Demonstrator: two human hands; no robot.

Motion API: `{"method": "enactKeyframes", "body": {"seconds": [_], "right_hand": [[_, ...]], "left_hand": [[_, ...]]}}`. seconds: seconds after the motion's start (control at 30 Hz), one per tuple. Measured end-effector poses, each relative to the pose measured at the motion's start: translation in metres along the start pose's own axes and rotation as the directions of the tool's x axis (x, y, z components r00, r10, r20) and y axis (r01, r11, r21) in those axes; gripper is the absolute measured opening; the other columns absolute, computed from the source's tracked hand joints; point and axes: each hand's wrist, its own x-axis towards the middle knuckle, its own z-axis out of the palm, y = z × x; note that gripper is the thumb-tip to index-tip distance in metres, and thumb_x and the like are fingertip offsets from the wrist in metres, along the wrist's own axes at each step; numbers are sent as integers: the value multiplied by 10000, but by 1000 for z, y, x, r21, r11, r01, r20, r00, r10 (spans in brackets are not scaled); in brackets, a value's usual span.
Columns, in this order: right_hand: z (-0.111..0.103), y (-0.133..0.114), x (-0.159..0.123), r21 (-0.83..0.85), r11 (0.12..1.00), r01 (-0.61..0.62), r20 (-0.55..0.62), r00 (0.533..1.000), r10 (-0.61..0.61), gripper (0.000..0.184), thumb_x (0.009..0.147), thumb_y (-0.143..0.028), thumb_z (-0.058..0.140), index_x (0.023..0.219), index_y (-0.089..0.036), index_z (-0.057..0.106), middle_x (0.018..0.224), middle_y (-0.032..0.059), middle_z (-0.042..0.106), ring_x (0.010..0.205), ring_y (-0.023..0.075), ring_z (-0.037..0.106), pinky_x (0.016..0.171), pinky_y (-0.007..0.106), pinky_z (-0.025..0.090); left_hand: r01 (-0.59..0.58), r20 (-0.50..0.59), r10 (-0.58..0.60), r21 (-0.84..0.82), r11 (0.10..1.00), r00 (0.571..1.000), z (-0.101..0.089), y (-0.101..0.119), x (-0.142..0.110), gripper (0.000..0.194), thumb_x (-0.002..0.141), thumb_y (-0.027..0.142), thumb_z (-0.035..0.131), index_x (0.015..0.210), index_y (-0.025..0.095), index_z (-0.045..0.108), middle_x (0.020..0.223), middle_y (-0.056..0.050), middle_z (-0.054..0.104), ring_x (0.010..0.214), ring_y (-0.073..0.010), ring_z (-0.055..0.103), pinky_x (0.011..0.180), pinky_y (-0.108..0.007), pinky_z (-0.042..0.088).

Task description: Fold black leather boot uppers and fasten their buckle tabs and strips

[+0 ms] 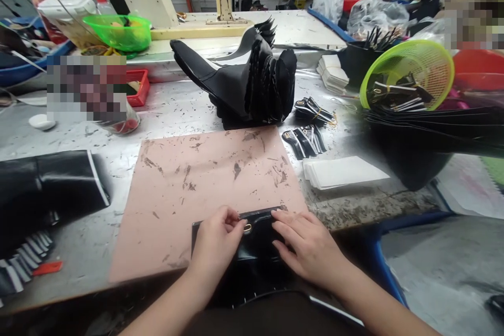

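A glossy black leather piece point(258, 241) with a small gold ring point(248, 228) lies at the near edge of a pink work board point(205, 184). My left hand point(218, 241) rests on its left half, fingers curled and pinching the top edge beside the ring. On the piece's right half lies my right hand point(309, 247), fingers stretched out and pressing down flat. More black material hangs below the board's edge between my forearms.
A stack of black cut pieces point(252, 84) stands behind the board. Black straps with gold buckles point(307, 139) and white paper sheets point(342, 172) lie right. A yellow-green basket point(409, 71), green bowl point(118, 31), and black rolled leather point(51, 184) surround.
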Motion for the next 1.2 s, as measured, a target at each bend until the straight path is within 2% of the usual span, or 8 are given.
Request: {"method": "enactKeyframes", "body": {"seconds": [0.13,0.5,0.7,0.8,1.07,1.13,1.17,1.2], "right_hand": [[0,-5,5,-83,996,31,34,999,-28,364,814,-132,447,1169,-158,529,1032,84,633,898,182,582,735,314,392],[3,-13,16,-192,980,42,97,995,-23,342,791,-132,490,1119,-158,583,739,57,596,678,182,480,650,330,342],[5,-13,16,-222,975,27,106,994,-4,336,781,-134,502,1103,-159,595,727,61,581,682,187,468,649,334,331],[7,-10,14,-173,985,6,95,995,10,354,778,-134,511,1122,-176,581,752,58,585,714,190,484,680,338,343],[-5,10,6,330,906,-264,65,964,257,296,824,-160,455,1095,-203,566,912,42,635,867,173,555,804,345,405],[-12,33,1,504,789,-352,-111,879,463,222,799,-192,499,994,-203,602,918,32,636,860,159,570,788,314,432],[-17,48,-3,608,692,-390,-227,749,622,183,782,-196,518,942,-200,609,901,23,634,822,144,578,758,293,448],[-24,66,-8,733,557,-390,-304,545,781,152,769,-188,529,902,-199,603,871,10,629,768,124,581,716,268,460]], "left_hand": [[-89,-25,91,82,993,996,-1,1,-7,130,692,278,530,733,224,419,579,55,527,507,-115,523,495,-211,390],[-177,26,178,314,933,984,1,1,-2,148,775,201,469,666,215,370,563,40,501,489,-115,483,469,-205,336],[-481,223,446,609,631,867,-7,-5,-2,231,829,135,373,757,194,584,682,-25,547,553,-128,490,481,-220,331],[-525,263,495,674,520,828,-17,-15,-6,270,858,221,374,942,242,630,704,-26,558,561,-129,507,474,-215,339],[-413,173,428,713,567,887,-22,-16,-1,253,858,291,410,1004,305,615,815,0,578,658,-123,572,540,-205,402],[-423,156,469,725,543,869,-20,-15,5,227,848,290,423,954,284,624,798,5,590,639,-120,569,512,-203,384],[-437,151,497,728,529,854,-19,-15,8,219,846,293,421,925,272,625,790,6,595,630,-121,567,498,-204,374],[-453,152,524,729,513,838,-19,-14,11,217,847,298,414,886,259,624,780,6,598,620,-122,564,485,-206,363]]}}
